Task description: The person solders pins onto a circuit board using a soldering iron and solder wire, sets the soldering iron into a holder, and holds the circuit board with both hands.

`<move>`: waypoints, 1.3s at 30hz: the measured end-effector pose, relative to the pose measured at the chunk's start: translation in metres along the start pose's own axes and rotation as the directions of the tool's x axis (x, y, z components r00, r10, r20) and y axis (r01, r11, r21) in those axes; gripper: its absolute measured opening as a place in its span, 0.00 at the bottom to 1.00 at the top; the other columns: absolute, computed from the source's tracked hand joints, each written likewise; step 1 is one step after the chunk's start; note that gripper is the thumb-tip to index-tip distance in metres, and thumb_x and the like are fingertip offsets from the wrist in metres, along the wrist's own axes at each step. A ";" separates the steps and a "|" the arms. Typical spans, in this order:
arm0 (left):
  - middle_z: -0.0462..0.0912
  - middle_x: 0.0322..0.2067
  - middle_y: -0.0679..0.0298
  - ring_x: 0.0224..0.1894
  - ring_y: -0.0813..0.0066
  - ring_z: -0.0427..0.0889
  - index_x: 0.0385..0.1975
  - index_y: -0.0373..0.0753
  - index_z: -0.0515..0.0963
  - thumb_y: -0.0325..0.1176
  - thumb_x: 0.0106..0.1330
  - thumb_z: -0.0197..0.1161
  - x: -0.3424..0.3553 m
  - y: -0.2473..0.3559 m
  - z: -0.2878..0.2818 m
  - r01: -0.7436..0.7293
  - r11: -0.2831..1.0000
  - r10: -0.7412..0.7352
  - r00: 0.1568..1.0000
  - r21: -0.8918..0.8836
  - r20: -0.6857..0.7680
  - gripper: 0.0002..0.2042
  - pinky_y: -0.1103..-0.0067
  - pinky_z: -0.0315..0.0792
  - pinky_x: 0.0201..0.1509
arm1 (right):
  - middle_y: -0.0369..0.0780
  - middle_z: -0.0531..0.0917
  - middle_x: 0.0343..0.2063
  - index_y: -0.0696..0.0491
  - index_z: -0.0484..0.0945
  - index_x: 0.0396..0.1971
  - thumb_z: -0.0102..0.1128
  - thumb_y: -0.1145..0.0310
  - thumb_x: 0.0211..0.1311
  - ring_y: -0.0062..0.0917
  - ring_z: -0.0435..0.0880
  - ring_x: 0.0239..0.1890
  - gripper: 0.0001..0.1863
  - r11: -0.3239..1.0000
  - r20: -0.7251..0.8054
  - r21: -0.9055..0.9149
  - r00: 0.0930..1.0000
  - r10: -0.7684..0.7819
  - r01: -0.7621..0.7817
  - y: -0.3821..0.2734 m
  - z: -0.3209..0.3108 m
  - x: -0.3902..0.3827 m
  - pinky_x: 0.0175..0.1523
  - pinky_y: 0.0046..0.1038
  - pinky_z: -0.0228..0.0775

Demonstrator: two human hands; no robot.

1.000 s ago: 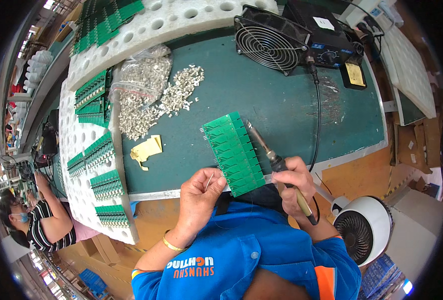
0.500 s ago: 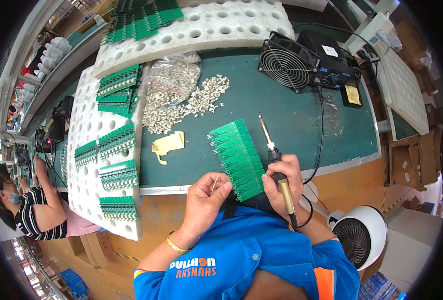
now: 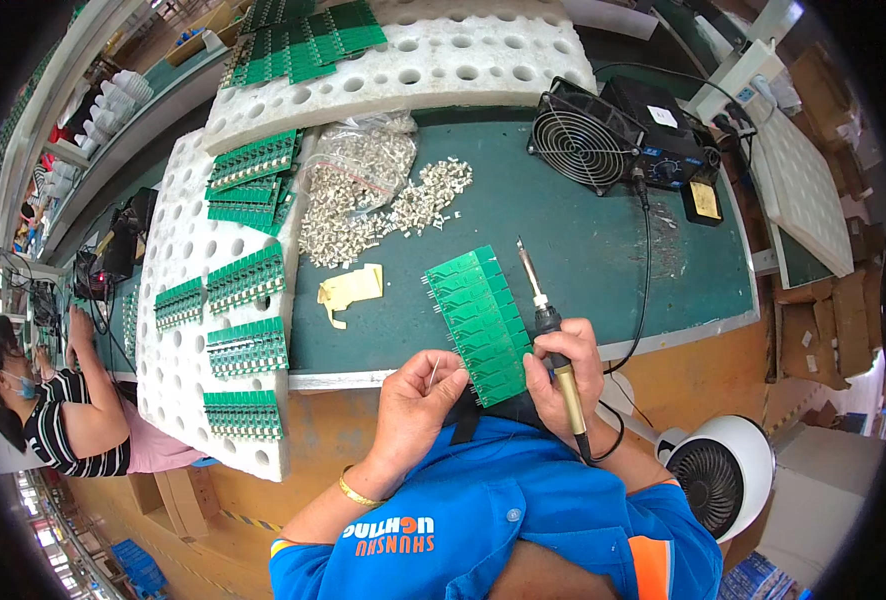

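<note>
My left hand [image 3: 413, 410] pinches a thin wire [image 3: 433, 371] beside the lower left edge of a long green circuit board [image 3: 479, 315]. The board is tilted, with metal pins along its left side. My right hand [image 3: 548, 385] grips a soldering iron [image 3: 546, 316] whose tip points up, right of the board; my right thumb is at the board's edge. Which fingers support the board is partly hidden. Beyond the board lie loose small metal parts [image 3: 425, 195], a bag of similar parts [image 3: 358, 160] and a torn yellow piece [image 3: 348, 290].
Foam trays [image 3: 168, 370] hold rows of boards [image 3: 243, 345]. A black fan [image 3: 583, 140], control unit [image 3: 668, 165] and stand [image 3: 703, 205] are at back right, with the cable. A white fan [image 3: 713, 480] is at lower right. A co-worker [image 3: 83, 430] works at left.
The view has shifted, so the bench and board sit further right in the picture. The iron has turned more upright. Both hands still hold on.
</note>
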State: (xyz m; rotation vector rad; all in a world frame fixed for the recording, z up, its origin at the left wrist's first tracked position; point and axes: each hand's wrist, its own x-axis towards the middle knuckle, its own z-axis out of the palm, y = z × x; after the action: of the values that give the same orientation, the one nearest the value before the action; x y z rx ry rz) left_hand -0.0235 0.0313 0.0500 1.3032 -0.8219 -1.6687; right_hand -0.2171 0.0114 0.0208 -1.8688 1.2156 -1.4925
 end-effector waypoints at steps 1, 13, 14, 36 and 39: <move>0.82 0.35 0.69 0.38 0.87 0.78 0.41 0.33 0.77 0.23 0.68 0.60 0.000 0.000 0.000 0.006 1.000 -0.006 1.000 0.003 0.005 0.05 0.88 0.72 0.43 | 0.42 0.73 0.33 0.54 0.74 0.44 0.65 0.86 0.49 0.26 0.77 0.29 0.21 1.000 0.003 -0.002 1.000 0.003 -0.003 0.001 0.000 0.000 0.35 0.26 0.70; 0.83 0.38 0.66 0.42 0.85 0.80 0.49 0.32 0.75 0.23 0.68 0.61 0.014 -0.006 0.010 0.059 0.997 -0.056 0.997 -0.049 0.056 0.11 0.86 0.73 0.50 | 0.43 0.75 0.33 0.54 0.74 0.44 0.66 0.84 0.52 0.29 0.77 0.32 0.19 0.997 -0.026 -0.061 0.999 0.044 -0.045 0.008 -0.012 -0.006 0.36 0.27 0.70; 0.83 0.38 0.66 0.42 0.85 0.80 0.49 0.32 0.75 0.23 0.68 0.61 0.015 -0.006 0.012 0.061 0.997 -0.058 0.996 -0.049 0.063 0.11 0.86 0.73 0.50 | 0.43 0.76 0.32 0.54 0.74 0.44 0.66 0.83 0.52 0.29 0.77 0.32 0.19 0.997 -0.036 -0.068 0.998 0.045 -0.047 0.009 -0.014 -0.007 0.36 0.28 0.70; 0.84 0.37 0.65 0.40 0.85 0.79 0.51 0.34 0.74 0.22 0.68 0.60 0.025 -0.010 0.020 0.018 1.000 -0.015 0.991 -0.017 0.130 0.13 0.86 0.73 0.46 | 0.44 0.76 0.33 0.55 0.72 0.45 0.68 0.81 0.52 0.33 0.76 0.32 0.21 0.997 -0.071 -0.070 0.997 0.036 -0.041 0.027 -0.022 -0.021 0.34 0.30 0.71; 0.85 0.38 0.65 0.41 0.85 0.79 0.51 0.33 0.73 0.23 0.69 0.60 0.026 -0.011 0.020 -0.003 1.000 0.006 0.991 -0.025 0.136 0.12 0.86 0.73 0.46 | 0.44 0.77 0.33 0.55 0.72 0.44 0.69 0.81 0.52 0.33 0.76 0.32 0.20 0.996 -0.070 -0.065 0.996 0.049 -0.053 0.028 -0.022 -0.021 0.35 0.30 0.71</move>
State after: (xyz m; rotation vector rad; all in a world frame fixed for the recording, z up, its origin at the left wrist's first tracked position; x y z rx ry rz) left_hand -0.0477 0.0126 0.0343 1.1793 -0.8808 -1.7741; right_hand -0.2477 0.0189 -0.0058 -1.8285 1.3500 -1.5171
